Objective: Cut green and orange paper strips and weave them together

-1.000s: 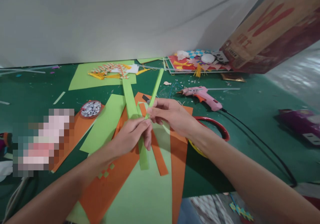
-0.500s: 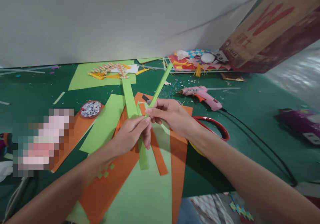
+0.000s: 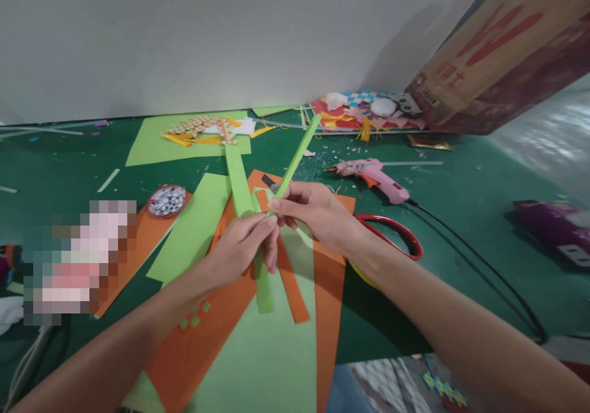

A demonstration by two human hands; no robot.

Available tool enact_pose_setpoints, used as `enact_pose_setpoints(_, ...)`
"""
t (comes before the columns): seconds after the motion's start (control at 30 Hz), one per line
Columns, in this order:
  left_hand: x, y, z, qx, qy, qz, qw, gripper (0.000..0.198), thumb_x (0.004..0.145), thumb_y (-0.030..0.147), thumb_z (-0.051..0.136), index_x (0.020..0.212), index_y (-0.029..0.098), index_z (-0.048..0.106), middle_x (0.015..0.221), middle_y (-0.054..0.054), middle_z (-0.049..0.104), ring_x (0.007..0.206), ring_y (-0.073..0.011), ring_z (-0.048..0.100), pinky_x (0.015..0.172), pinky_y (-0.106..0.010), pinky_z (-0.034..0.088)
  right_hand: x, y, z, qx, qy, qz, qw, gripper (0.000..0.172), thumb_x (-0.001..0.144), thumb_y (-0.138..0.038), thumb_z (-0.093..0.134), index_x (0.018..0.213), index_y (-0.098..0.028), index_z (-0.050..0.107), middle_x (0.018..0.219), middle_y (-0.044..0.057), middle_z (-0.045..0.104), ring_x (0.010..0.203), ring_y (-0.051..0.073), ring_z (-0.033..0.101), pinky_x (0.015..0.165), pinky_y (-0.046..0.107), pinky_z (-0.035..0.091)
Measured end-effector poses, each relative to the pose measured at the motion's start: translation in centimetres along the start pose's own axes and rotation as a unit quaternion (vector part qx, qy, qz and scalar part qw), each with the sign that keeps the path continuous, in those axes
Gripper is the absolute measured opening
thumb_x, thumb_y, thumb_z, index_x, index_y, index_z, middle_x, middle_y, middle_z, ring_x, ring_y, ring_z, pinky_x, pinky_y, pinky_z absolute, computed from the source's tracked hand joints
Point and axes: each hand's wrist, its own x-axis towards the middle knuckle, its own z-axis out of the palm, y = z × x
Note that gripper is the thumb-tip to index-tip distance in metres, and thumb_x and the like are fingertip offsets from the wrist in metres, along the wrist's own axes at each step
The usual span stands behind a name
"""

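Between the thumbs and fingers of my left hand (image 3: 249,235) and my right hand (image 3: 308,207) is a narrow light-green paper strip (image 3: 299,153), pinched by both. Its free end slants up and to the right. A wider green strip (image 3: 239,179) runs up behind my left hand. Under my hands lie another green strip (image 3: 264,290), an orange paper strip (image 3: 295,290), a pale green sheet (image 3: 258,364) and orange paper (image 3: 203,351). Red-handled scissors (image 3: 405,232) lie partly hidden behind my right wrist.
To the right is a pink glue gun (image 3: 373,176) with a black cord. A round dish of small beads (image 3: 167,201) sits at left. Woven pieces with yellow tassels (image 3: 203,130) lie at the back. A printed paper bag (image 3: 498,56) stands at back right.
The strip's free end has shifted very slightly up and to the right. Both hands keep the same pinch in nearly the same place.
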Motion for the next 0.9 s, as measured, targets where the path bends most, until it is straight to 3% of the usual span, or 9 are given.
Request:
enact_pose_setpoints(0.33, 0.00, -0.25, -0.05, -0.005, 0.006, 0.007, 1.000, 0.031, 0.095, 0.026, 0.031, 0.067, 0.019, 0.042, 0.048, 0.006, 0.048, 0.045, -0.0098, 0.056, 0.054, -0.023, 0.043, -0.02, 0.01, -0.14, -0.009, -0.022, 0.005, 1.000, 0.029, 0.071, -0.041, 0.072, 0.062, -0.018, 0.055, 0.057, -0.003, 0.054, 0.053, 0.008, 0.048, 0.049, 0.023, 0.035)
enact_pose_setpoints(0.6, 0.04, -0.04, 0.02, -0.003, 0.007, -0.001, 1.000, 0.031, 0.095, 0.028, 0.032, 0.067, 0.019, 0.043, 0.046, 0.006, 0.049, 0.045, -0.0102, 0.056, 0.052, -0.022, 0.042, 0.00, 0.13, -0.06, 0.003, 0.007, -0.007, 1.000, 0.030, 0.070, -0.040, 0.072, 0.061, -0.017, 0.055, 0.052, -0.005, 0.049, 0.050, 0.007, 0.043, 0.049, 0.024, 0.031)
enact_pose_setpoints(0.9, 0.01, -0.02, 0.02, -0.009, 0.014, 0.000, 1.000, 0.029, 0.094, 0.025, 0.032, 0.067, 0.019, 0.043, 0.046, 0.006, 0.048, 0.044, -0.0106, 0.055, 0.053, -0.023, 0.043, -0.06, -0.07, -0.10, -0.010, -0.027, 0.012, 1.000, 0.029, 0.071, -0.041, 0.072, 0.064, -0.018, 0.056, 0.058, -0.003, 0.055, 0.055, 0.009, 0.049, 0.050, 0.024, 0.034)
